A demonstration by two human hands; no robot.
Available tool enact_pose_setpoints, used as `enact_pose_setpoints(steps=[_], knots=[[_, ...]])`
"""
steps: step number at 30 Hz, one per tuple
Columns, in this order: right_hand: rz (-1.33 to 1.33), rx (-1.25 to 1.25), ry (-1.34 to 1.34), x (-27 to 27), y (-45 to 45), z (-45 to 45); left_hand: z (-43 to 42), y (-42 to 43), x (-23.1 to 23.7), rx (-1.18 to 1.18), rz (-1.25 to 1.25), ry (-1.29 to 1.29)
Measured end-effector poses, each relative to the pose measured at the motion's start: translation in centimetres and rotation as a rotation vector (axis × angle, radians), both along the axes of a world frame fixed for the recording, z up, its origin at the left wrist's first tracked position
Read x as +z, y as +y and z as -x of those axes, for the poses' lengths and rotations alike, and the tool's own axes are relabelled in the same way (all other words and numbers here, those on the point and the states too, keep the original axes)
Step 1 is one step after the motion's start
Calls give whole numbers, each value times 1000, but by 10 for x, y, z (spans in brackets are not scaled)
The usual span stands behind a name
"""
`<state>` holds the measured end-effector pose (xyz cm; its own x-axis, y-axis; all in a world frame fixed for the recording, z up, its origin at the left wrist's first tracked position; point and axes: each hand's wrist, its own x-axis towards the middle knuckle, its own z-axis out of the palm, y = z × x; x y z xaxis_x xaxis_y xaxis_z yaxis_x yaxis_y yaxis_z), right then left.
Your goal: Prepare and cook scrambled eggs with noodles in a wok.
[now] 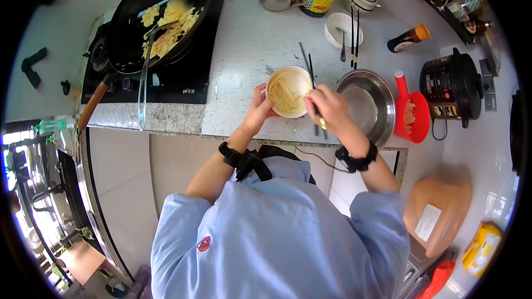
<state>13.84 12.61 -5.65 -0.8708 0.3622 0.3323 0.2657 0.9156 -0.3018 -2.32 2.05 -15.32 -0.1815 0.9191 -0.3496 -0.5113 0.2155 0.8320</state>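
My left hand (262, 108) grips the left side of a white bowl (306, 78). Pale yellow noodle-like strands (282, 93) lie inside it. My right hand (330, 106) is closed at the bowl's right rim, seemingly around a slim utensil. Its gold-coloured end (322, 123) shows below the fingers, and the rest is mostly hidden. A pair of dark chopsticks (311, 68) passes beside the bowl and partly behind that hand. Right of the hand stands a steel basin (361, 106).
Left, a black wok (124, 45) with scrambled egg (166, 31) and a spatula (143, 87) sits on the cooktop (178, 87). Its wooden handle (93, 101) overhangs the counter edge. Right are a red strainer (423, 118) and a black cooker (451, 87). Behind, a small bowl (332, 35) holds a spoon.
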Motion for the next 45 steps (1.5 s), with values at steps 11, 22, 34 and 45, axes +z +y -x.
enact_pose_setpoints(steps=[11,22,34,45], knots=[[828,-199,652,125,-44,-26,31,-27,79,177,-153,82],[510,458,573,186,-27,100,119,-84,236,313,-235,566],[294,655,615,212,-20,272,306,-71,301,182,-136,1179],[155,469,590,171,8,353,400,-8,287,157,-131,1936]])
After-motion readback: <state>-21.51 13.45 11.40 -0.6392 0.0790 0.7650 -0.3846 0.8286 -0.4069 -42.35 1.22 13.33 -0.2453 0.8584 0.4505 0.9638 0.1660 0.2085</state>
